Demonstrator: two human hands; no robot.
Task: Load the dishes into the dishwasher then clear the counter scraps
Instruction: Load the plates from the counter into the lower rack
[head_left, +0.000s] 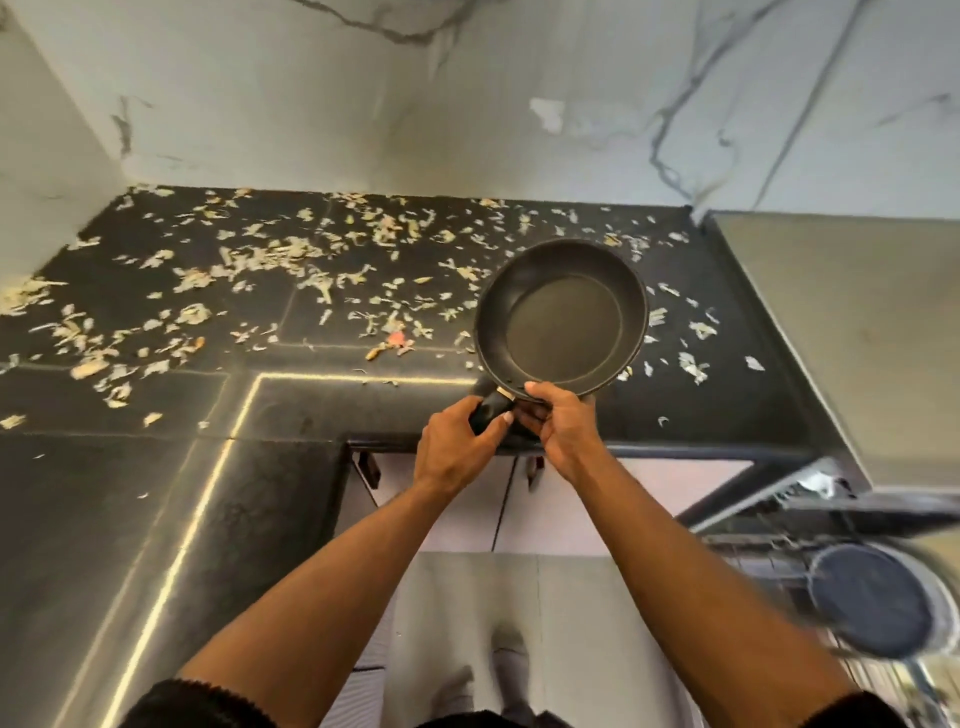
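Observation:
A black non-stick frying pan (562, 319) is at the front edge of the dark counter (291, 400), its bowl empty and its handle pointing toward me. My left hand (457, 447) grips the black handle. My right hand (558, 418) pinches the pan's near rim where the handle joins. Pale vegetable scraps (270, 260) are scattered over most of the counter. At the lower right the dishwasher rack (779, 566) is pulled out, blurred, with a dark round dish (872, 600) in it.
The counter is L-shaped and wraps round to my left. A marble wall stands behind it. A steel appliance top (852, 332) adjoins the counter on the right. White cabinet doors (467, 514) sit below the counter edge.

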